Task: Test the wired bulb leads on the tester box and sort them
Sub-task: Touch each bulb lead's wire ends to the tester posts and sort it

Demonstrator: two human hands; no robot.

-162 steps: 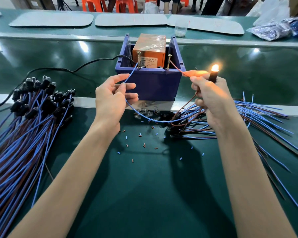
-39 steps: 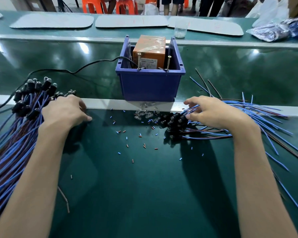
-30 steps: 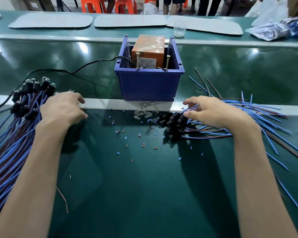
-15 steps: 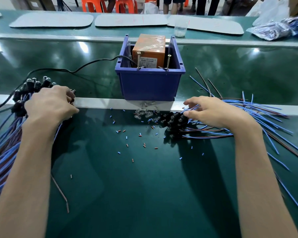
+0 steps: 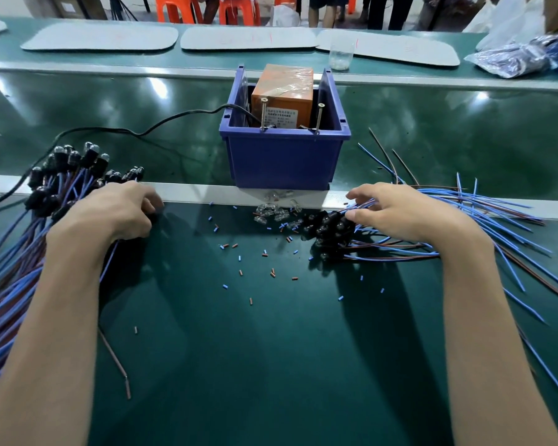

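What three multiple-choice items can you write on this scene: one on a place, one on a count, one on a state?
1. Where is the orange box?
A. on the left pile
B. in the blue bin
C. on a grey mat

2. How many screws stand upright at the bin's front rim?
A. two
B. four
C. none

3. What is the right hand doing?
A. holding up a lit bulb
B. touching a screw
C. resting on the right leads

Answers:
1 B: the box sits between the bin's walls.
2 A: one screw stands at each side, in front of the box.
3 C: its fingers lie on the wires, and nothing glows.
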